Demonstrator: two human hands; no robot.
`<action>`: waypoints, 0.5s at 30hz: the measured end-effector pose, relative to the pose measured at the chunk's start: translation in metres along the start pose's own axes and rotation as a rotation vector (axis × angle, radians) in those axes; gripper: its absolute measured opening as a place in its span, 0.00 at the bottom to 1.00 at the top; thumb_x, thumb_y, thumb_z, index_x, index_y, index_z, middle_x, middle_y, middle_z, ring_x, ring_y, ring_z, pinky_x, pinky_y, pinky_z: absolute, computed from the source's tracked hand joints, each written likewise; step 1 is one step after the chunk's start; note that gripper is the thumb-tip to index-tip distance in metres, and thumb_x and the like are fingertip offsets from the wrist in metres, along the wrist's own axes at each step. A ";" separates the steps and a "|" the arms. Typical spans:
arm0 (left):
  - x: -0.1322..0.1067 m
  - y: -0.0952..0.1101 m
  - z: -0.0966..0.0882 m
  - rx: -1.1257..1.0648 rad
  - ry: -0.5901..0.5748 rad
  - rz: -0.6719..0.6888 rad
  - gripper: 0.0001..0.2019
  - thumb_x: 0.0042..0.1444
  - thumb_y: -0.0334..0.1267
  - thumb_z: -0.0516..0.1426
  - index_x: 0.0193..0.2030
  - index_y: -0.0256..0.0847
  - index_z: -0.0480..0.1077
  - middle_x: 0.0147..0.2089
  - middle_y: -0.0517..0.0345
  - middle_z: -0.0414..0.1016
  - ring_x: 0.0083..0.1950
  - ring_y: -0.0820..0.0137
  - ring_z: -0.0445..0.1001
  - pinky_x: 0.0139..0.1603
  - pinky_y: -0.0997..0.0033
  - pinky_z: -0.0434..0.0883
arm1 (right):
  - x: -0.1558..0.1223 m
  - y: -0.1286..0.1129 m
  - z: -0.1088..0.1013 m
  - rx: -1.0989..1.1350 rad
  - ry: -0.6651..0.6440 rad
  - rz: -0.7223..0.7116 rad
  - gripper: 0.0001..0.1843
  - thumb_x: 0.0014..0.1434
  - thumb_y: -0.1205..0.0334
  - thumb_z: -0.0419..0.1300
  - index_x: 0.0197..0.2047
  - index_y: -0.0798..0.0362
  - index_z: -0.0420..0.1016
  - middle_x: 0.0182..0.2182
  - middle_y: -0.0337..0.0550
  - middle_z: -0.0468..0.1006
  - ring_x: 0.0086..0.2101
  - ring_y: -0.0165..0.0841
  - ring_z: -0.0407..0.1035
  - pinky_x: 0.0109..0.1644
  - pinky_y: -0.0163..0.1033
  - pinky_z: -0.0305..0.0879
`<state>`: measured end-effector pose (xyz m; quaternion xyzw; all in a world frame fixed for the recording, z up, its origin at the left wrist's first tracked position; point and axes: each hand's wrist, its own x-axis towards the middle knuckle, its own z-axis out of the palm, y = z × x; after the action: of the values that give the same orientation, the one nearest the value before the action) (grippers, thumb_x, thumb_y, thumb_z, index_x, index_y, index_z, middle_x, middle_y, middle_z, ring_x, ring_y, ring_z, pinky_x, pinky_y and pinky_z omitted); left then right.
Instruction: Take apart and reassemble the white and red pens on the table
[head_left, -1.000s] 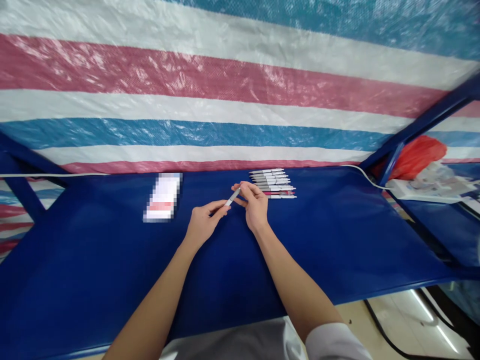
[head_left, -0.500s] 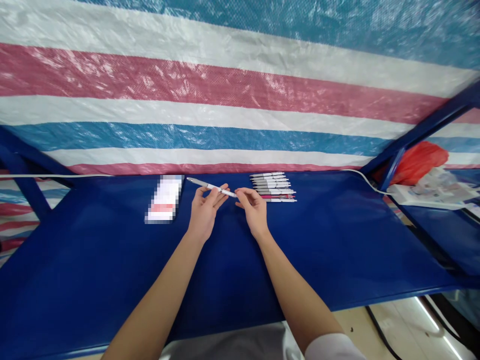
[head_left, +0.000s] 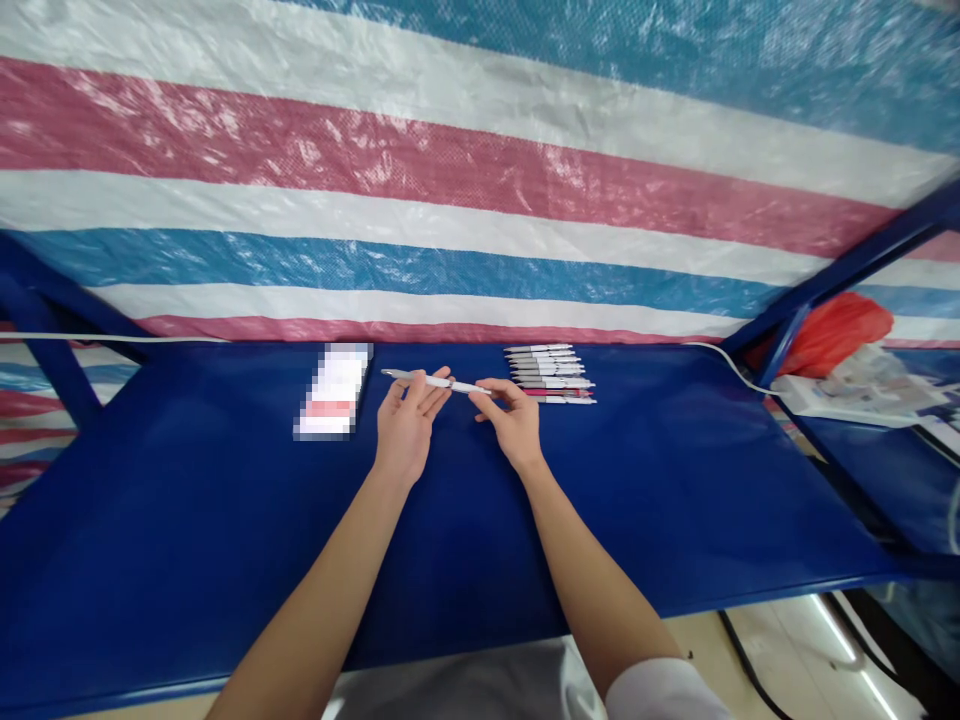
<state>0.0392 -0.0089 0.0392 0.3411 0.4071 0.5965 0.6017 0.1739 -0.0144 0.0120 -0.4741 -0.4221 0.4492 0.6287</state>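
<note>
A white pen [head_left: 431, 381] lies nearly level between my two hands above the blue table [head_left: 225, 540]. My left hand [head_left: 405, 425] holds its middle with the fingers curled under and the thumb on top. My right hand [head_left: 511, 420] pinches the pen's right end with thumb and forefinger. A row of several white pens [head_left: 551, 372], one with red in it, lies just right of my right hand.
A small white and red box [head_left: 334, 390] lies to the left of my left hand. A striped tarpaulin [head_left: 450, 200] hangs behind the table. A white cable [head_left: 731, 360] runs to a power strip [head_left: 832, 395] beside a red bag [head_left: 836, 315] at the right.
The pen has swung from pointing up and right to lying nearly level, its tip toward the box. Both hands have moved slightly apart and farther from me.
</note>
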 end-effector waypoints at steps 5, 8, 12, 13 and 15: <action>-0.004 -0.002 -0.004 0.027 -0.012 -0.045 0.14 0.54 0.47 0.62 0.36 0.38 0.70 0.46 0.45 0.80 0.53 0.57 0.76 0.57 0.53 0.70 | 0.000 -0.001 0.010 0.267 0.136 0.076 0.14 0.49 0.51 0.67 0.36 0.51 0.76 0.32 0.37 0.80 0.36 0.31 0.76 0.36 0.35 0.77; -0.007 -0.005 -0.007 0.108 -0.058 -0.030 0.15 0.54 0.48 0.61 0.38 0.36 0.74 0.44 0.45 0.80 0.52 0.57 0.77 0.56 0.55 0.71 | 0.004 -0.004 0.016 0.422 0.220 0.117 0.15 0.50 0.50 0.65 0.35 0.51 0.73 0.36 0.40 0.81 0.38 0.33 0.77 0.37 0.37 0.76; -0.013 -0.002 -0.021 0.449 -0.123 0.041 0.17 0.54 0.49 0.61 0.45 0.40 0.76 0.47 0.49 0.79 0.52 0.59 0.76 0.55 0.58 0.71 | 0.013 -0.008 0.017 0.566 0.357 0.122 0.15 0.52 0.49 0.63 0.40 0.48 0.71 0.36 0.38 0.79 0.37 0.31 0.77 0.38 0.36 0.75; -0.015 0.000 -0.026 0.521 -0.140 0.053 0.17 0.54 0.48 0.61 0.46 0.41 0.75 0.48 0.50 0.79 0.52 0.59 0.76 0.55 0.59 0.71 | 0.015 -0.009 0.016 0.614 0.379 0.111 0.15 0.53 0.49 0.62 0.40 0.47 0.71 0.36 0.36 0.78 0.36 0.29 0.77 0.39 0.35 0.74; -0.017 0.003 -0.035 0.660 -0.163 0.129 0.16 0.55 0.48 0.60 0.47 0.44 0.76 0.51 0.52 0.78 0.53 0.59 0.75 0.55 0.61 0.70 | 0.018 -0.009 0.013 0.741 0.396 0.089 0.11 0.55 0.50 0.61 0.40 0.44 0.71 0.33 0.31 0.76 0.33 0.24 0.75 0.43 0.35 0.74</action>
<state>0.0069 -0.0286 0.0283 0.5890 0.5062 0.4404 0.4505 0.1678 0.0048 0.0247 -0.3110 -0.0824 0.4975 0.8056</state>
